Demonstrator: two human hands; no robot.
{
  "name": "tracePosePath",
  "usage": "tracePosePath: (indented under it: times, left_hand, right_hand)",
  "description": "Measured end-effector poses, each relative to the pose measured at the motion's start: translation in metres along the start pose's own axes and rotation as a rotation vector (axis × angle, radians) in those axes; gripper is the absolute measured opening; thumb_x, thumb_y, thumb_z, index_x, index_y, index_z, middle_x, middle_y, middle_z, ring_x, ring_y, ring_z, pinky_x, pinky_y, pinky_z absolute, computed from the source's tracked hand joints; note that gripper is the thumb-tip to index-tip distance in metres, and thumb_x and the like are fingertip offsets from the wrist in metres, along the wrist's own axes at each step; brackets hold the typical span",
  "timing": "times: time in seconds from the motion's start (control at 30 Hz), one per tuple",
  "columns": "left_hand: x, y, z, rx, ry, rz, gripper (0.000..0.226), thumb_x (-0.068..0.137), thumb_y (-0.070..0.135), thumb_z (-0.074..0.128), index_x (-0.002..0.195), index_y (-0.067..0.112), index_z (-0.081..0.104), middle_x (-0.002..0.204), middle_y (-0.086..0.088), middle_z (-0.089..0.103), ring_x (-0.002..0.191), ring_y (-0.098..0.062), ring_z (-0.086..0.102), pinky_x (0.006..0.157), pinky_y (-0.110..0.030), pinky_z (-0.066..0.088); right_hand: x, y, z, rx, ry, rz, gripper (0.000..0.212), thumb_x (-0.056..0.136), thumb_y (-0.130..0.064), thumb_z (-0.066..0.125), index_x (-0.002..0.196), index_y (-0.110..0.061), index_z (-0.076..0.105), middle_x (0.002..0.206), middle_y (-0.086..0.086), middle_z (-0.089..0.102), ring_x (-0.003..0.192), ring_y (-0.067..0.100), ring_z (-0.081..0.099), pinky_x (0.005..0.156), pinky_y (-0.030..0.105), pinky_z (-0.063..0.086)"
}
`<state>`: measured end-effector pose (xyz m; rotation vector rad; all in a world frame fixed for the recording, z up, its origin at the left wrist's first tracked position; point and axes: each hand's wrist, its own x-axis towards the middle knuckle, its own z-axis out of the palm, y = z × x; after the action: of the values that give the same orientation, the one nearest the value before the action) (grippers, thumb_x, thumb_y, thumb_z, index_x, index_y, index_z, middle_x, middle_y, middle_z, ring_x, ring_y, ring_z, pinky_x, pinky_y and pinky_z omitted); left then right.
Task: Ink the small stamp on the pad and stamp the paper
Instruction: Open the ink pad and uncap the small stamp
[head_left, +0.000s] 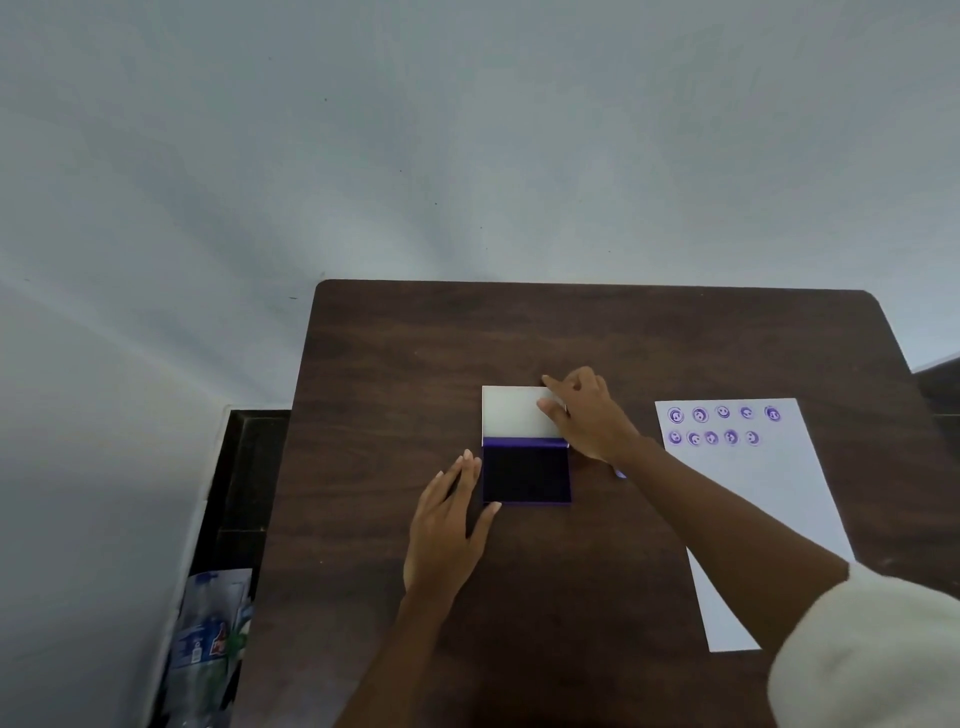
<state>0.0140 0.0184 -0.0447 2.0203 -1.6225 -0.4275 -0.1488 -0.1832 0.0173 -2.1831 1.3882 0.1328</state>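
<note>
Head view: a dark wood-grain worktop (597, 571) stands against a pale wall (415, 130). Near its middle lies an open ink pad (526, 473), the dark purple inked surface facing up and the white inside of its lid (517, 413) folded back toward the far edge.

The left hand (449, 530) lies flat on the worktop just beside the pad's left side, fingers stretched out and together, thumb tip at the pad's near left corner; it grips nothing.

The right hand (589, 415) reaches across to the lid's right far corner, with a fingertip at the top edge and the thumb on the white face, loosely pinching that corner. A cream sleeve (872, 654) covers the upper arm at the near right.

A small pale-purple bit (620, 473) peeks out beneath the right wrist, between pad and paper; whether it is the small stamp cannot be told.

The white paper (753, 519) lies toward the right edge of the worktop, slightly skewed, well apart from the pad. It carries 10 round purple prints (722, 413) in 2 rows of 5 along its far end.

Off the worktop's left edge, on the floor, sit clear plastic bottles (208, 644).
</note>
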Motion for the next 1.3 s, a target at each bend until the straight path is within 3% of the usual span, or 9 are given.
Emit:
tracePosePath:
  times: [0.17,0.3,0.47,0.67,0.77,0.87,1.03,1.2,1.3]
  left_hand:
    - [0.000,0.000,0.000,-0.015,0.024,0.003,0.060,0.095,0.038,0.063,0.146,0.013,0.045,0.151,0.003,0.041,0.138,0.004,0.019,0.113,-0.035,0.032]
    - [0.000,0.001,-0.001,-0.036,0.037,0.025,0.062,0.097,0.046,0.054,0.148,0.013,0.043,0.153,0.008,0.032,0.141,-0.005,0.029,0.117,-0.034,0.030]
    - [-0.004,0.019,0.001,-0.086,0.115,0.072,0.071,0.093,0.048,0.056,0.151,0.012,0.036,0.155,-0.008,0.040,0.142,-0.018,0.037,0.114,-0.036,0.033]
    - [0.010,0.101,0.030,-0.253,0.122,0.219,0.041,0.093,0.028,0.068,0.131,0.013,0.062,0.123,-0.004,0.065,0.112,-0.015,0.060,0.091,-0.033,0.053]
    - [0.021,0.133,0.044,-0.340,-0.008,0.083,0.043,0.096,0.029,0.065,0.135,0.012,0.058,0.133,-0.006,0.061,0.120,-0.016,0.059,0.099,-0.030,0.051]
    - [0.034,0.149,0.056,-0.405,-0.118,-0.042,0.047,0.097,0.032,0.062,0.138,0.010,0.055,0.138,-0.008,0.059,0.121,-0.019,0.059,0.103,-0.029,0.048]
    - [0.047,0.162,0.065,-0.440,-0.127,-0.129,0.037,0.090,0.024,0.070,0.120,0.000,0.068,0.118,-0.017,0.070,0.105,-0.028,0.068,0.095,-0.021,0.043]
    - [0.048,0.157,0.069,-0.489,-0.095,-0.063,0.029,0.086,0.017,0.076,0.109,-0.001,0.073,0.103,-0.015,0.075,0.090,-0.022,0.070,0.081,-0.007,0.045]
    - [0.047,0.152,0.075,-0.574,-0.072,-0.088,0.024,0.086,0.016,0.076,0.105,0.002,0.074,0.099,-0.012,0.076,0.085,-0.005,0.067,0.077,-0.004,0.047]
  right_hand:
    - [-0.007,0.007,-0.012,0.124,0.079,-0.014,0.046,0.098,-0.038,0.044,0.139,-0.016,0.045,0.139,0.009,0.037,0.126,0.023,0.039,0.103,0.038,0.040]
    - [-0.037,0.031,-0.032,0.098,0.376,-0.035,0.032,0.095,-0.029,0.049,0.107,-0.006,0.067,0.109,0.013,0.070,0.102,0.030,0.063,0.086,0.031,0.042]
    - [-0.085,0.066,-0.019,0.050,0.186,0.123,0.044,0.079,-0.052,0.068,0.110,-0.022,0.068,0.113,0.000,0.069,0.103,0.018,0.061,0.083,0.026,0.041]
    - [-0.088,0.068,0.000,0.147,0.151,0.110,0.022,0.087,-0.025,0.068,0.106,-0.014,0.071,0.107,0.006,0.069,0.097,0.020,0.062,0.081,0.021,0.038]
    - [-0.094,0.066,-0.003,0.263,0.244,0.109,0.017,0.088,-0.020,0.066,0.096,-0.007,0.073,0.098,0.009,0.073,0.086,0.020,0.063,0.081,0.022,0.043]
    - [-0.106,0.064,-0.009,0.328,0.335,0.090,0.018,0.087,-0.020,0.069,0.099,-0.008,0.072,0.098,0.008,0.073,0.081,0.012,0.058,0.077,0.013,0.040]
    - [-0.111,0.069,-0.014,0.357,0.320,0.073,0.017,0.087,-0.018,0.069,0.099,-0.005,0.072,0.096,0.011,0.074,0.081,0.017,0.062,0.078,0.017,0.043]
    - [-0.111,0.077,-0.020,0.354,0.296,0.066,0.009,0.084,-0.010,0.070,0.092,-0.008,0.074,0.089,0.009,0.075,0.068,0.007,0.058,0.070,0.004,0.039]
    - [-0.110,0.084,-0.026,0.363,0.298,0.094,0.009,0.085,-0.008,0.069,0.091,-0.013,0.074,0.087,0.003,0.074,0.066,0.001,0.059,0.066,0.001,0.039]
